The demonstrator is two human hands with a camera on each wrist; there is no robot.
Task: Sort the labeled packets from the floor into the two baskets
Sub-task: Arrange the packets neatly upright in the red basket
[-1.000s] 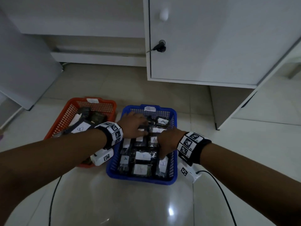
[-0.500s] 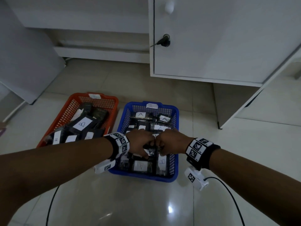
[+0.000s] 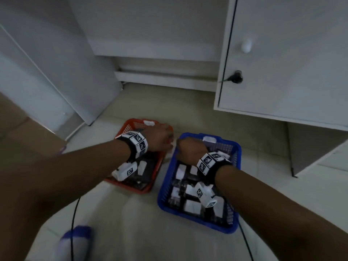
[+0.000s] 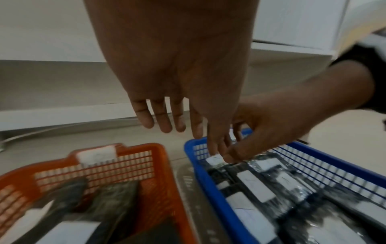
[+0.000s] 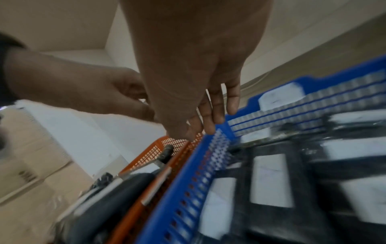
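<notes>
An orange basket (image 3: 128, 127) and a blue basket (image 3: 237, 147) sit side by side on the floor, both holding dark packets with white labels (image 3: 192, 206). My left hand (image 3: 160, 140) hovers over the orange basket's far right corner. Its fingers (image 4: 165, 125) hang straight and hold nothing. My right hand (image 3: 188, 149) is over the blue basket's far left corner (image 4: 194, 145). Its thumb and fingertips (image 4: 228, 156) close in on a labeled packet (image 4: 214, 160) there. I cannot tell whether they pinch it. The two hands almost touch.
A white cabinet with a knob and a key (image 3: 235, 78) in its door stands behind the baskets. A white panel (image 3: 56, 72) and a cardboard box (image 3: 28, 132) are at left. A socked foot (image 3: 75, 242) and black cables (image 3: 73, 213) lie near me.
Both hands have moved from the middle of the blue basket, where they were fisted together, to its far left corner beside the orange basket. The left fingers have straightened.
</notes>
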